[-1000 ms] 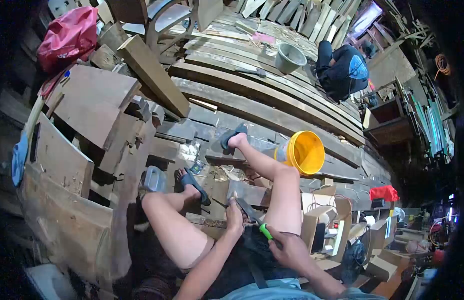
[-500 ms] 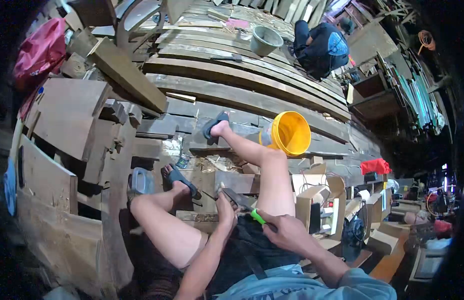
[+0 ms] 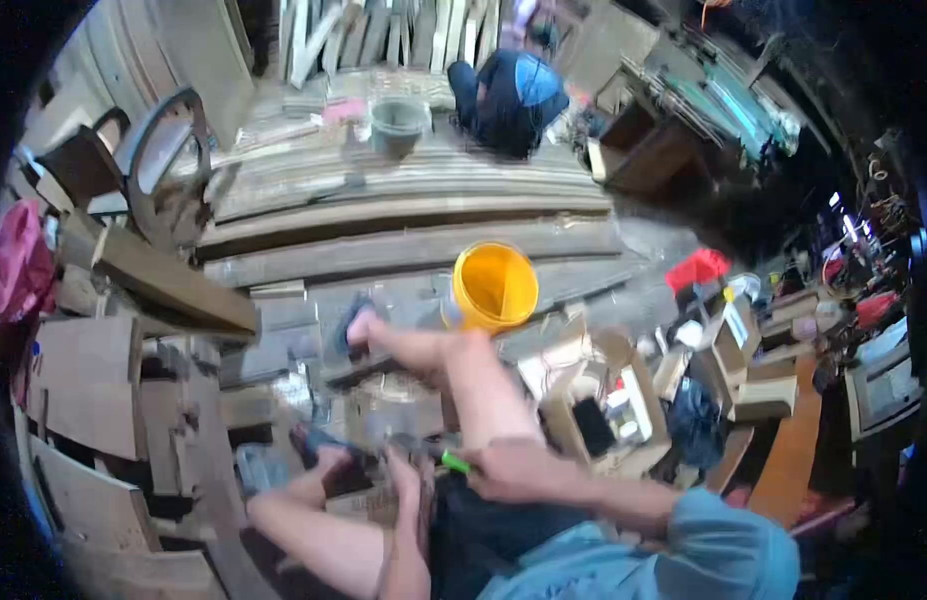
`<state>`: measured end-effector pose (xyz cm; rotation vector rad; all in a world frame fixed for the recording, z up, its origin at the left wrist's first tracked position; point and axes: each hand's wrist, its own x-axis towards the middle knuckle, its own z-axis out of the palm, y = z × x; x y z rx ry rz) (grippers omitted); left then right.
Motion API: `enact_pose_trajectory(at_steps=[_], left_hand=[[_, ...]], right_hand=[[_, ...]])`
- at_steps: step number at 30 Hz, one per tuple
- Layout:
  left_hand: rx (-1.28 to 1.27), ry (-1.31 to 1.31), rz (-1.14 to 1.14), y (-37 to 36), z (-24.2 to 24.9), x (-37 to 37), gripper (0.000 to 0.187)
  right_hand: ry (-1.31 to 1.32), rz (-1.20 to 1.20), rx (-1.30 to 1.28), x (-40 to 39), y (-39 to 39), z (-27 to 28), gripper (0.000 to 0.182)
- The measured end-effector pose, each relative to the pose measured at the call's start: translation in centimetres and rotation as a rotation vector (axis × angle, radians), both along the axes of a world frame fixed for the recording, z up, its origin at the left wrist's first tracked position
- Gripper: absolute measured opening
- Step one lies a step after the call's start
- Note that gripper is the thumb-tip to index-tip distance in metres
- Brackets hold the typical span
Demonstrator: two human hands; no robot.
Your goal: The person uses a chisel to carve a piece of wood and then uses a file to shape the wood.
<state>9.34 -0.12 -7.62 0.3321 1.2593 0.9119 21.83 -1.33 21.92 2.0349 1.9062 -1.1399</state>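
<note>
- Long wooden planks (image 3: pixel 413 246) stretch across the floor well beyond the hands, with another person (image 3: pixel 508 105) low down past them.
- Right hand (image 3: pixel 503 468) is wrapped around the green-handled tool (image 3: pixel 456 461), which lies between both hands.
- Left hand (image 3: pixel 405 480) is at the tool's dark end; blur hides its grip.
- Yellow bucket (image 3: pixel 515 278) stands ahead of the right hand, an open cardboard box (image 3: pixel 565 430) to its right.
</note>
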Motion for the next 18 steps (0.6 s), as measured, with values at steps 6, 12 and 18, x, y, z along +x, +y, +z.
enact_pose_trajectory(at_steps=[6, 12, 18], left_hand=[[-0.313, -0.203, 0.076, 1.9, 4.9, 1.0, 0.048], [-0.272, -0.402, 0.056, 1.2, 1.3, -0.3, 0.038], [-0.22, -0.477, 0.124, 1.2, 4.7, 0.0, 0.04]], right_hand=[[0.19, 0.046, -0.043, 1.9, -0.2, -2.0, 0.049], [0.348, 0.088, 0.089, 2.1, 0.2, -0.8, 0.047], [0.634, 0.154, 0.373, 1.2, 1.2, -0.2, 0.028]])
